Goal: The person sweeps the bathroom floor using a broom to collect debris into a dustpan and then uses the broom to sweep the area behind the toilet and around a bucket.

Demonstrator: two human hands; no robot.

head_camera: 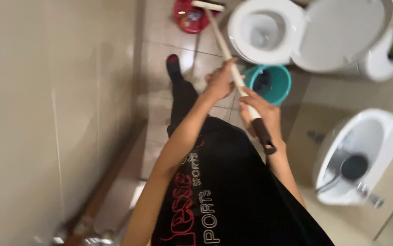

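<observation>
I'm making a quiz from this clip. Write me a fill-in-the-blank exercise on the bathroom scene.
1. Both hands, left and right, grip one long ____.
2. The toilet has its lid ____.
3. The bucket beside the toilet is ____ in colour.
4. The basin on the floor at the far end of the handle is ____.

Missing words: handle; up; teal; red

Long cream-handled mop [226, 50], dark grip end, slanting toward red bucket [188, 18].
</observation>
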